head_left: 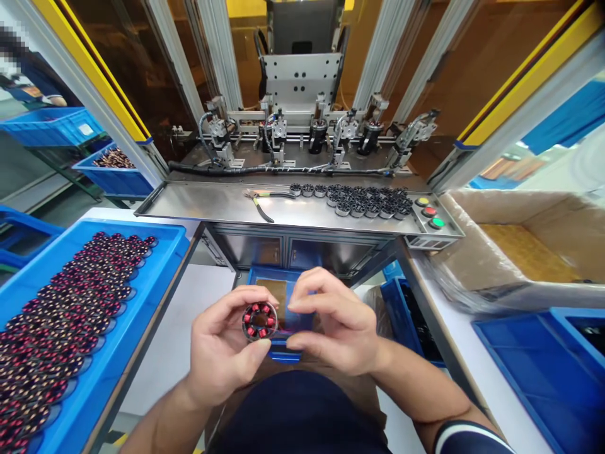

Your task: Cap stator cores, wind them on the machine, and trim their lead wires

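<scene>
My left hand (220, 343) is closed around a small round motor stator (259, 321) with red wire coils inside a dark ring. The thumb presses its lower edge, and its open face is turned up toward me. Just to the right, my right hand (333, 318) is held with the thumb and bent fingers apart, and nothing shows between them. It stays a short way off the stator. A faint reddish streak below the fingers is too blurred to make out.
On the left stands a blue tray (177, 243) full of wound stators. A metal ledge (203, 202) ahead holds cutting pliers (259, 202), several black stator cores (368, 200) and push buttons (429, 212). Behind it is a winding machine (302, 75). A lined carton (524, 246) and blue bin (543, 366) are right.
</scene>
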A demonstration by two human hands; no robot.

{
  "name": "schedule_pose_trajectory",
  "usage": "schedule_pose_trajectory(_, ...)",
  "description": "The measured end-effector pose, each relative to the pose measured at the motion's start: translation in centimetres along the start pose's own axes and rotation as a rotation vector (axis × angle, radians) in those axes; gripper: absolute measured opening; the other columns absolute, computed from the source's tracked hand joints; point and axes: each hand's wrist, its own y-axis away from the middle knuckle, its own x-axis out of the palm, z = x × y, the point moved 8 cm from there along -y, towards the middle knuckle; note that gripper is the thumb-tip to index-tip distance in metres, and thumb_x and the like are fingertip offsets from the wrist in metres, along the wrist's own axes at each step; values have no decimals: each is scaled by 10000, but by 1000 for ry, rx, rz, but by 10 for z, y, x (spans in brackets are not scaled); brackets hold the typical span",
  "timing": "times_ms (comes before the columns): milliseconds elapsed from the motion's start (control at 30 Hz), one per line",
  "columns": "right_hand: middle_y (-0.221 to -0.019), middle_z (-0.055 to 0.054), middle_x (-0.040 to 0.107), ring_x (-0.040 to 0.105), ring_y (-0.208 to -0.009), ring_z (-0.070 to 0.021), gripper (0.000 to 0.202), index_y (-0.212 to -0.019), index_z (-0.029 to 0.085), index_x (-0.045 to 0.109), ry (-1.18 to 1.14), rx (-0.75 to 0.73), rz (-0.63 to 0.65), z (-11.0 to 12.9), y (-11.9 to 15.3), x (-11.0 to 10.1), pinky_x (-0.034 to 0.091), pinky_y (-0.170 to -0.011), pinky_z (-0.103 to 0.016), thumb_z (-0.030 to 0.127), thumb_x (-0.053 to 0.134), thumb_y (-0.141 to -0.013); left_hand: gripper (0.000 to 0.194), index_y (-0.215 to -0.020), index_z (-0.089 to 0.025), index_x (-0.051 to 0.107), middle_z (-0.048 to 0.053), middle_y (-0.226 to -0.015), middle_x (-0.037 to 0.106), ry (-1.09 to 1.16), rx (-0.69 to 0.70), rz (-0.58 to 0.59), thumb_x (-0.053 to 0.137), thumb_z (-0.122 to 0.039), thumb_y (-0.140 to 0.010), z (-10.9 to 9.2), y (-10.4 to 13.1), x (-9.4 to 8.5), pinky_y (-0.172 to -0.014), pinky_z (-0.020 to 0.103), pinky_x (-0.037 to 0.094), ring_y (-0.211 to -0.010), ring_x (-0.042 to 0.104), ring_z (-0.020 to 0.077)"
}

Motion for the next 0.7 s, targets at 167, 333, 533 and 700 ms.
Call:
schedule_pose_trajectory(167, -1030, -140, 671, 645, -970, -210, 250, -1018, 142, 708, 37, -140, 283, 7, -23, 7, 542, -877, -423, 334, 755, -864, 348, -1015, -212, 765, 63, -940, 742, 184, -221, 67, 848, -354, -709, 17, 4, 10, -723, 208, 571, -816, 705, 176)
schedule_pose_trajectory(333, -1045, -151, 687, 665, -991, -206, 211, -909, 127, 723, 16, -206, 316, 12, -28, 13, 555, -874, -412, 335, 692, -917, 360, -1018, -204, 772, 49, -876, 752, 277, -272, 100, 854, -374, -711, 22, 5, 17, -743, 185, 554, -792, 688, 150)
schedule_pose_trajectory(533, -1018, -113, 690, 660, -917, -181, 97, -898, 144, 713, 155, -271, 140, 19, -14, 8, 559, -787, -379, 232, 679, -924, 376, -1084, -224, 746, 66, -930, 752, 342, -337, 133, 832, -360, -744, 29, 7, 18, -744, 226, 569, -811, 695, 169)
schedule_pose_trajectory(700, -870, -76, 691, 624, -832, -177, 103, -993, 145, 699, 400, -273, 14, 29, 6, 1, 551, -692, -348, 163, 651, -904, 360, -1086, -230, 740, 48, -1050, 713, 230, -128, 26, 845, -247, -742, 16, 3, 12, -836, 196, 569, -942, 684, 150)
